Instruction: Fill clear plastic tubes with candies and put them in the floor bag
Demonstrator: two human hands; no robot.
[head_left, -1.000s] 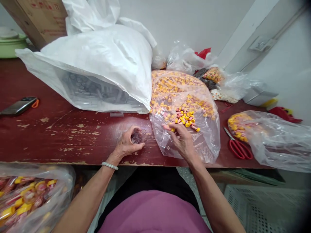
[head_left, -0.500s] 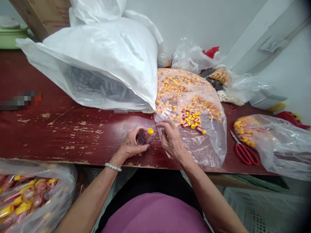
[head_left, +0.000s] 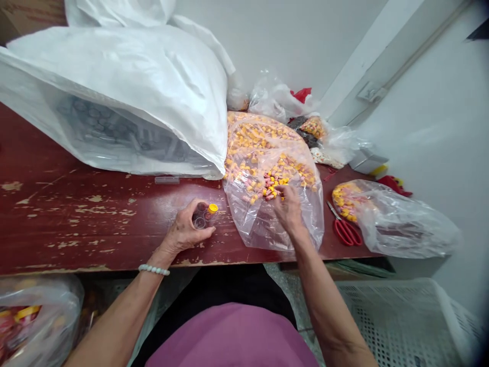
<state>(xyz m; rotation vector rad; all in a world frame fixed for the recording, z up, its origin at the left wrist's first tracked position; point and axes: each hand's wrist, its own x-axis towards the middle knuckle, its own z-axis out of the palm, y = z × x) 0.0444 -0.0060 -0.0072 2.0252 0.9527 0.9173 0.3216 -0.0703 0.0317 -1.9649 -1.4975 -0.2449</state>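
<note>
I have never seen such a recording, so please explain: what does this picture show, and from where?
There is no machine: a person works bare-handed, seen from a camera on their head, looking forward and down. The left hand holds clear tubes, with one yellow cap showing. The right hand is at small yellow-capped pieces by a clear bag's opening; whether it grips one is hidden. A white sack of similar tubes and red-handled scissors also lie on the red table.

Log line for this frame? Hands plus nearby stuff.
left hand: holds clear tubes, yellow cap at one side | right hand: at yellow-capped pieces and clear bag, grip unclear | nearby: red-handled scissors, white sack
</note>
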